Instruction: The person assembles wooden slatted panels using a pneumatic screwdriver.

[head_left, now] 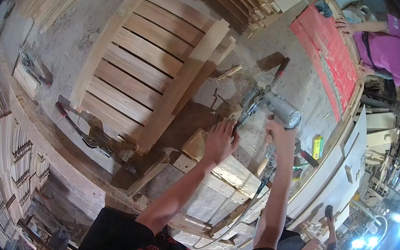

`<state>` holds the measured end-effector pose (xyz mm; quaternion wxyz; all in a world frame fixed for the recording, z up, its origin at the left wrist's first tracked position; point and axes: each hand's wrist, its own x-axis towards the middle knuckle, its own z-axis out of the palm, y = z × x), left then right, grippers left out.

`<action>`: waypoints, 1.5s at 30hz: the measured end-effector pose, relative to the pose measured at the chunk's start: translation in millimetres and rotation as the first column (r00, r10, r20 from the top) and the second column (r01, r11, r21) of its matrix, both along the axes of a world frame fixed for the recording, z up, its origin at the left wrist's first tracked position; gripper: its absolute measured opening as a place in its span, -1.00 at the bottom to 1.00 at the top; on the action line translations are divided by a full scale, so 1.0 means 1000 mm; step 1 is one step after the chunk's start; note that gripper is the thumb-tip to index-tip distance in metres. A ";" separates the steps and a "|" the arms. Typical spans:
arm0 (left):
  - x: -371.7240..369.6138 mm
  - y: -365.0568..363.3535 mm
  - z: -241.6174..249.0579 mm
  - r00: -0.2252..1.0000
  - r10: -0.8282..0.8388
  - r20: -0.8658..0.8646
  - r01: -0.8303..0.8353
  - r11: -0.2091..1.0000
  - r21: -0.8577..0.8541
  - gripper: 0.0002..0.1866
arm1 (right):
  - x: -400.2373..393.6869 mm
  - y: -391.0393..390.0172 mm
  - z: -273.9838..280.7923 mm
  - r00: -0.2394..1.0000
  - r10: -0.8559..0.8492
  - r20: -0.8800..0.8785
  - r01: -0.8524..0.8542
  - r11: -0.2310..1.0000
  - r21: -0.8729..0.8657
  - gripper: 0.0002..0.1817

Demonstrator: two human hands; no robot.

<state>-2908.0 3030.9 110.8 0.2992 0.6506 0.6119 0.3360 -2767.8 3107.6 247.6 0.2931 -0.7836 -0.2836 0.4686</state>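
Note:
My right hand (pixel 282 133) is wrapped around the handle of a silver air nail gun (pixel 282 109), with an air hose (pixel 251 205) trailing from its grip toward me. My left hand (pixel 221 140) lies palm down, fingers stretched out, close to the gun's dark front end; whether the fingertips touch it is hard to see. Just left of that hand is a wood block (pixel 195 144). Farther left lies a slatted wooden panel (pixel 140 61), its pale slats running between two side rails.
A lever clamp with a red-and-black handle (pixel 63 110) is at the bench's near left. Another dark handle (pixel 282 67) rises beyond the gun. A yellow-green box (pixel 317 147) sits at the right. A person in a purple shirt (pixel 389 51) works by a red board (pixel 323 52).

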 end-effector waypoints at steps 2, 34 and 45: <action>0.001 0.001 0.000 1.000 0.000 -0.013 0.000 1.000 -0.006 -0.65 | 0.000 0.001 0.001 1.000 0.007 0.004 -0.007 1.000 -0.001 -0.73; -0.002 0.000 0.004 0.999 -0.014 0.032 0.014 1.000 -0.019 -0.62 | -0.006 0.018 0.021 0.991 0.088 0.096 -0.077 0.990 -0.114 -0.84; -0.002 0.000 0.005 0.999 -0.015 0.030 0.016 0.999 -0.034 -0.64 | -0.007 0.017 0.032 0.993 0.087 0.076 -0.079 0.991 -0.111 -0.82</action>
